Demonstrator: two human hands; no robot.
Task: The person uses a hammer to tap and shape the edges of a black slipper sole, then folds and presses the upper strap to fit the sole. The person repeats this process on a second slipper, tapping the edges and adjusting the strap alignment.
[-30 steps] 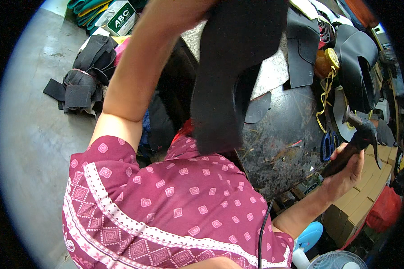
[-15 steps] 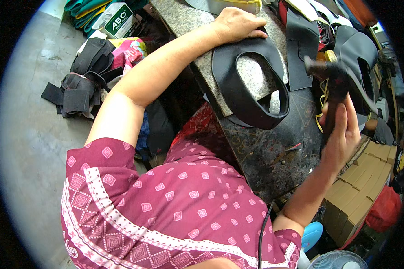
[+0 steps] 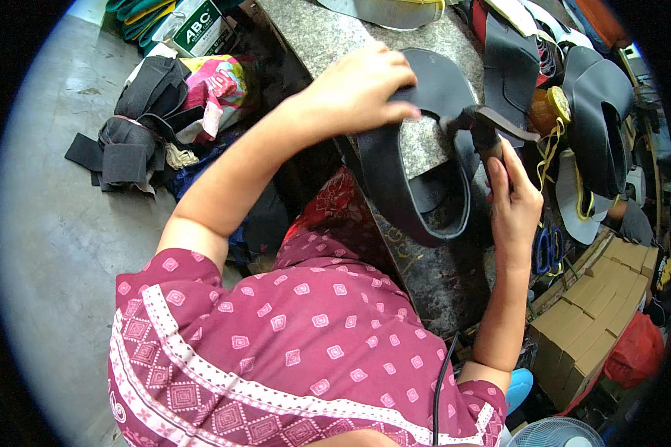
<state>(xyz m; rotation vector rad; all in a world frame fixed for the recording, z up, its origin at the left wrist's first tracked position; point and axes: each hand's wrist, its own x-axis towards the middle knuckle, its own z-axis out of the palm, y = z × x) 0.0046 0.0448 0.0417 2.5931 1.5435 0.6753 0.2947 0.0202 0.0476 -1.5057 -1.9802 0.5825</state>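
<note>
A black ring-shaped leather piece (image 3: 395, 186) lies flat on a grey stone slab (image 3: 313, 30). My left hand (image 3: 358, 89) presses down on its far left edge. My right hand (image 3: 511, 197) grips the handle of a dark hammer (image 3: 492, 123), whose head rests on the right side of the leather piece. My red patterned shirt fills the lower part of the view.
More black leather pieces (image 3: 600, 112) and a coil of yellow cord (image 3: 548, 141) lie to the right. Black scraps (image 3: 127, 141) and a pink bag (image 3: 212, 82) sit on the grey floor at left. Cardboard boxes (image 3: 596, 313) and blue scissors (image 3: 548, 249) are at lower right.
My left hand brought the leather piece down from in front of the camera and laid it flat on the slab. My right hand swung the hammer from the right onto the piece.
</note>
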